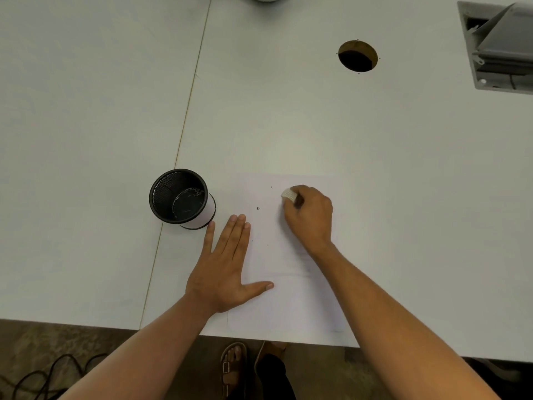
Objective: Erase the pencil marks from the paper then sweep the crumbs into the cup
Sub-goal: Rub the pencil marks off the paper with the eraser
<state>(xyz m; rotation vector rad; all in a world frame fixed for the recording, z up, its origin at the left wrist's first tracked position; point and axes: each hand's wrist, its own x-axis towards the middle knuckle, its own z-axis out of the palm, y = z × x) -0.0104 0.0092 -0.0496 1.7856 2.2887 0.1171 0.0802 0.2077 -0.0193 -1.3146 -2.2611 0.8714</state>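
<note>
A white sheet of paper [291, 301] lies on the white table near its front edge. My right hand [310, 215] grips a white eraser [288, 195] and holds it against the upper part of the sheet. My left hand [227, 264] lies flat with straight fingers on the paper's left edge. A few dark crumbs [258, 208] sit on the sheet between my hands. The black mesh cup [180, 197] stands upright on the table just left of the paper, close to my left fingertips.
A round cable hole [358, 56] is cut in the table [403, 168] at the back right. A grey plastic box [501, 47] sits at the far right corner. A seam [184, 122] runs down the tabletop left of the cup. Black cables [43, 376] lie on the floor.
</note>
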